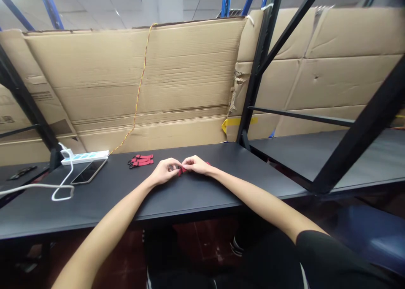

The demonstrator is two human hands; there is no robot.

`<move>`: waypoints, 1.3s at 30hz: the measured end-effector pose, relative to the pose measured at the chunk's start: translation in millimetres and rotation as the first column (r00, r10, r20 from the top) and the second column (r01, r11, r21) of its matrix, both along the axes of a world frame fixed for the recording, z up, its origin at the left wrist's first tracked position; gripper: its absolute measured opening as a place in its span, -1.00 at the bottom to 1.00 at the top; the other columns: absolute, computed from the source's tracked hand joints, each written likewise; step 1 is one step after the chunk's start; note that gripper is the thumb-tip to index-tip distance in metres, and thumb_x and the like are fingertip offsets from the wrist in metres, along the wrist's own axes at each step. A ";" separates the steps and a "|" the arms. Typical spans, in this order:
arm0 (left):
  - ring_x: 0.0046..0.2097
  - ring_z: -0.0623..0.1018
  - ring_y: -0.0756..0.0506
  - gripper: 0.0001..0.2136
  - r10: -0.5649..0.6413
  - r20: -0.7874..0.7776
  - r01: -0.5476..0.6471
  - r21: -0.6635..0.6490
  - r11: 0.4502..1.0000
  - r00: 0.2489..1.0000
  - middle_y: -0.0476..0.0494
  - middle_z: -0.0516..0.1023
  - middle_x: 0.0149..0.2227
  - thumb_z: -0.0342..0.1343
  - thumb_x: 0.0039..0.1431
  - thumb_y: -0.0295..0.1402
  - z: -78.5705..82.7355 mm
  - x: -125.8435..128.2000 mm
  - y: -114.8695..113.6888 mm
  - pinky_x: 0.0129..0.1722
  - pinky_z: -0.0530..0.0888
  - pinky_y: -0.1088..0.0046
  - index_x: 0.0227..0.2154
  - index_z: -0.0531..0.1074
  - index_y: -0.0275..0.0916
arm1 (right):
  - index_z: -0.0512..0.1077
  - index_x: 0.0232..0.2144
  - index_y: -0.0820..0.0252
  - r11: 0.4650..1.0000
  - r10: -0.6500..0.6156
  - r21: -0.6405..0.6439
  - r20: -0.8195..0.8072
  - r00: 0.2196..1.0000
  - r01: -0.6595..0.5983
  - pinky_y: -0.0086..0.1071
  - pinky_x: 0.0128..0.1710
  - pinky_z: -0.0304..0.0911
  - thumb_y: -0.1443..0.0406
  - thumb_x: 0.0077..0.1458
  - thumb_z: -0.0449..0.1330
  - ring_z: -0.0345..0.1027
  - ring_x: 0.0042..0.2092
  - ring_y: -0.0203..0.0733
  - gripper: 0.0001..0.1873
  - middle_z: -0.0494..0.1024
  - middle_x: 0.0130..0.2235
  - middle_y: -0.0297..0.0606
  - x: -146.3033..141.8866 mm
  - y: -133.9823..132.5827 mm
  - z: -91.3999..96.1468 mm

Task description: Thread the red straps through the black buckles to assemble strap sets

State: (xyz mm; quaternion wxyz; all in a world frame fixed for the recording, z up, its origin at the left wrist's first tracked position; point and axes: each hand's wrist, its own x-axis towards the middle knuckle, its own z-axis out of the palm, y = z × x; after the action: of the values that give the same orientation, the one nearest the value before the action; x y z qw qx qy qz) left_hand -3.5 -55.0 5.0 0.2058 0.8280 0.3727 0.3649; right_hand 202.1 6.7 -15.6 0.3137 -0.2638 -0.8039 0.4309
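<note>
Red in colour, a small strap (182,170) is pinched between the two hands just above the black surface (190,196), near its middle and towards the far edge. The left hand (164,171) is closed on the strap's left end with its fingers curled in. The right hand (198,165) is closed on the other end, so that the fingertips of both nearly meet. More of the red fabric can be glimpsed behind the right hand. Both bare forearms are stretched forward over the near edge of the surface. A small pile of red straps (141,160) with dark clips is seen lying a little to the left of the left hand, apart from it. Further left a dark phone (88,171) is laid flat, just in front of a white power strip (85,157), and a white cable (60,188) is looped beside them. The back is closed off by sheets of cardboard (177,78), down which a thin yellow-and-red wire (139,86) is hung. Black metal struts (257,69) are set at the right.
</note>
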 end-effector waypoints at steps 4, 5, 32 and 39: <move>-0.40 0.43 0.05 -0.80 0.002 0.013 -0.003 0.055 0.998 1.000 -0.14 0.52 -0.17 0.15 0.04 -0.34 2.4 -1.0 0.9 -0.40 0.39 0.52 -0.27 0.60 -0.21 | 0.47 -0.37 0.24 0.997 -0.026 -0.076 -0.070 0.997 0.020 -0.45 -0.44 0.12 0.23 -0.08 0.21 0.23 -0.47 -0.33 -0.79 0.45 -0.50 -0.36 -1.2 -0.1 0.2; -0.39 0.43 0.04 -0.79 0.000 0.017 -0.001 0.064 0.998 1.000 -0.14 0.53 -0.18 0.15 0.04 -0.34 2.9 -1.6 1.0 -0.39 0.39 0.52 -0.26 0.60 -0.20 | 0.47 -0.37 0.24 0.996 -0.032 -0.085 -0.070 0.997 0.026 -0.46 -0.45 0.11 0.23 -0.08 0.21 0.22 -0.48 -0.34 -0.79 0.45 -0.51 -0.37 -1.3 0.2 0.1; -0.38 0.49 -0.05 -0.92 0.423 0.361 -0.347 -0.258 0.902 0.831 -0.02 0.49 -0.47 -0.03 -0.08 -0.39 2.6 -20.4 22.7 -0.33 0.42 0.44 -0.49 0.32 -0.24 | 0.52 -0.22 0.18 0.942 -0.210 0.302 0.193 0.959 0.146 -0.32 -0.20 0.28 0.20 -0.05 0.31 0.38 -0.22 -0.17 -0.69 0.51 -0.23 -0.22 16.7 18.1 -7.1; -0.33 0.52 -0.06 -0.83 0.304 0.262 -0.252 -0.212 0.944 0.916 -0.07 0.57 -0.37 0.06 -0.03 -0.34 -0.2 -13.7 18.5 -0.27 0.45 0.42 -0.36 0.45 -0.28 | 0.51 -0.25 0.16 0.918 -0.230 0.369 0.201 0.952 0.144 -0.33 -0.22 0.25 0.15 -0.09 0.34 0.35 -0.26 -0.19 -0.67 0.49 -0.26 -0.22 12.2 10.1 -3.0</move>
State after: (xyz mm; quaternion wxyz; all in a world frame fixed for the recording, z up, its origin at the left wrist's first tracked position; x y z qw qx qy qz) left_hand -17.2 -36.5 4.8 0.2757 0.6825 0.4829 0.4744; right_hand 214.4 16.7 -18.5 0.2958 -0.3301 -0.8706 0.2136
